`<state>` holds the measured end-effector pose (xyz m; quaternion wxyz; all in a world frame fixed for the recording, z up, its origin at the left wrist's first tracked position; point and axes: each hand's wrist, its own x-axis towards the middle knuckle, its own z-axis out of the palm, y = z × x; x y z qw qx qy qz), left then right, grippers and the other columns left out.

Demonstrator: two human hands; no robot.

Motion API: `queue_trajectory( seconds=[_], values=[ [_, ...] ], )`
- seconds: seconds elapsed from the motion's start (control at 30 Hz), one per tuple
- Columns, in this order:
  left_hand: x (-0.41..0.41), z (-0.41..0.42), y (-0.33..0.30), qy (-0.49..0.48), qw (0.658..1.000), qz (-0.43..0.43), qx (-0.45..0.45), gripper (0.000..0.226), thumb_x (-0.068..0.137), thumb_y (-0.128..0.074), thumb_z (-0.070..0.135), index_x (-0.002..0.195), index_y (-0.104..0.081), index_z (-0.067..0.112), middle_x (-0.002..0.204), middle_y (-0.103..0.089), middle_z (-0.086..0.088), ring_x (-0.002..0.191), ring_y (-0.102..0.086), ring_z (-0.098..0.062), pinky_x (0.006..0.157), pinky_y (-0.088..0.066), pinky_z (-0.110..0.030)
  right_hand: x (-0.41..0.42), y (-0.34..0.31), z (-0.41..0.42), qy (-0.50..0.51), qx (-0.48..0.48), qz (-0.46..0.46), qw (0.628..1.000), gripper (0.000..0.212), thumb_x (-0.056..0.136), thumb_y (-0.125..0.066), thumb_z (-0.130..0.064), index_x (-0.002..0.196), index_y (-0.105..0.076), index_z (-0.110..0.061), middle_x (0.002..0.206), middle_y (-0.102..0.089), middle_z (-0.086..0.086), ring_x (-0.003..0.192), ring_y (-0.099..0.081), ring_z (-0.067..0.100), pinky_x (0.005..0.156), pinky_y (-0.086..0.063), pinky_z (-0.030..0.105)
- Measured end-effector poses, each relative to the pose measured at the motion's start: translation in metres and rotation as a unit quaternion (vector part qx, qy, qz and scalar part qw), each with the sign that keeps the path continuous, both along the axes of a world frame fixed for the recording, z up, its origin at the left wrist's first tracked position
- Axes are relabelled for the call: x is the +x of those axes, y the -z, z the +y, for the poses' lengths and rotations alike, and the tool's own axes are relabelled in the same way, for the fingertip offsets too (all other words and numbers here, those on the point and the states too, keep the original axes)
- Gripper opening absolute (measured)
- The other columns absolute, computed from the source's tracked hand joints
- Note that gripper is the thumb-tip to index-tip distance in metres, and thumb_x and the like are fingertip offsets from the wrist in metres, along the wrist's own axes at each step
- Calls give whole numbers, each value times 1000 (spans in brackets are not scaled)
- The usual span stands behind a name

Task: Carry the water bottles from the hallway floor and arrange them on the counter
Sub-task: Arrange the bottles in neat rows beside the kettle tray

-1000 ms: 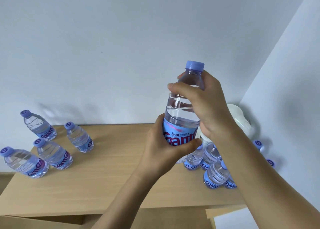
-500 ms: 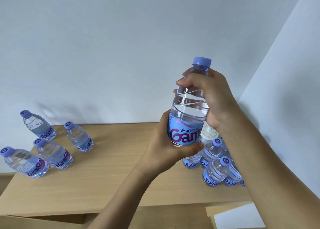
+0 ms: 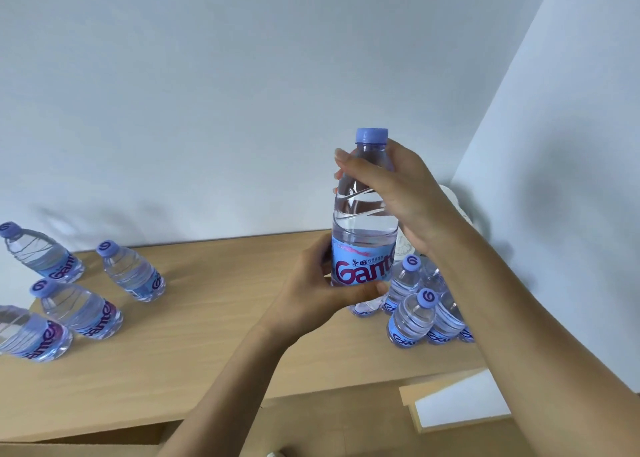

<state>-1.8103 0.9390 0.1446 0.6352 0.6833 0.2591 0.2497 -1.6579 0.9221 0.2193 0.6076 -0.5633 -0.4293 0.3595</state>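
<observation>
Far left: four water bottles stand on the light wooden table (image 3: 194, 339), each with a lavender cap and a blue label bearing magenta lettering. The back-left bottle (image 3: 38, 254) is nearest the wall; the bottle beside it (image 3: 133, 273) stands slightly to the right; the third bottle (image 3: 78, 307) is nearer the viewer; the fourth bottle (image 3: 29, 335) is cut by the left frame edge. All four appear tilted, an effect of the wide-angle lens.

Centre: the left hand (image 3: 318, 294) curls around the lower part of the held bottle (image 3: 363, 235), with its thumb lying across the bottom of the label and its fingers behind. The held bottle is upright, filled with clear water, and raised above the table, in front of the white wall (image 3: 242, 93).

Centre right: the right hand (image 3: 398, 193) wraps the shoulder of the held bottle just below the cap (image 3: 371, 135), fingers curled over the front. Both hands thus clamp the same bottle, one low, one high.

Right: a cluster of bottles (image 3: 415, 314) stands on the table close to the corner, partly hidden behind the held bottle and the right forearm; the exact count cannot be told. A white object (image 3: 453, 197) shows behind the right wrist, against the side wall (image 3: 571, 179). Lower right, a pale board (image 3: 457, 401) with a wooden edge projects below the table front.
</observation>
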Motion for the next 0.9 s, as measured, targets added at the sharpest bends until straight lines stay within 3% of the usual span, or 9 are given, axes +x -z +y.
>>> queue_trajectory(
  seconds=[0.1, 0.2, 0.27, 0.43, 0.6, 0.7, 0.77, 0.9],
  values=[
    [4, -2, 9, 7, 1000, 5, -12, 51, 66, -89, 18, 110, -65, 23, 101, -73, 5, 92, -69, -11, 71, -54, -21, 5, 7, -7, -7, -16, 14, 1000, 31, 84, -68, -36, 97, -58, -10, 78, -72, 3, 72, -70, 15, 58, -53, 22],
    [8, -5, 20, 18, 1000, 21, -15, 52, 65, -90, 21, 110, -65, 23, 101, -73, 5, 90, -69, -10, 71, -55, -21, 11, 21, -14, 22, -39, 18, 999, 30, 77, -67, -37, 97, -62, -15, 92, -74, 3, 86, -72, 11, 69, -58, 27],
    [12, -7, 29, 27, 999, 35, -17, 52, 64, -90, 23, 109, -65, 25, 100, -73, 5, 89, -69, -10, 71, -55, -21, 14, 30, -18, 36, -44, 26, 998, 26, 77, -68, -36, 95, -64, -18, 86, -72, -2, 85, -71, 7, 70, -58, 27],
    [24, -13, 60, 23, 996, 90, 14, 56, 66, -89, 26, 113, -60, 26, 101, -71, 11, 91, -68, -6, 71, -55, -21, 26, 58, -34, 84, -69, 10, 994, 18, 75, -72, -34, 86, -72, -19, 82, -67, -3, 83, -65, 16, 93, -53, 46],
    [33, -16, 100, 47, 985, 160, 39, 62, 64, -89, 29, 116, -58, 24, 102, -71, 16, 91, -66, 2, 79, -54, -20, 29, 96, -52, 86, -130, -31, 987, 27, 78, -74, -40, 92, -72, -17, 84, -66, 2, 87, -64, 18, 93, -51, 48],
    [38, -19, 128, 30, 983, 177, 40, 61, 62, -90, 19, 113, -56, 20, 98, -67, 19, 84, -62, 11, 72, -50, -12, 30, 123, -65, 97, -152, -23, 983, 21, 81, -77, -29, 96, -74, -15, 74, -66, -12, 83, -65, 11, 89, -51, 36],
    [42, -22, 147, 28, 982, 181, 34, 64, 61, -90, 13, 112, -52, 25, 98, -65, 21, 84, -62, 11, 70, -46, -8, 30, 140, -73, 96, -167, -23, 981, 17, 83, -78, -23, 97, -74, -15, 75, -69, -13, 81, -65, 5, 83, -49, 24],
    [49, -28, 181, 20, 981, 190, 20, 67, 62, -89, 8, 118, -54, 21, 110, -69, 5, 101, -65, -16, 86, -53, -34, 29, 167, -82, 95, -185, -34, 978, 17, 83, -78, -19, 95, -71, -9, 71, -67, -18, 71, -61, -4, 68, -43, 8]
  ],
)
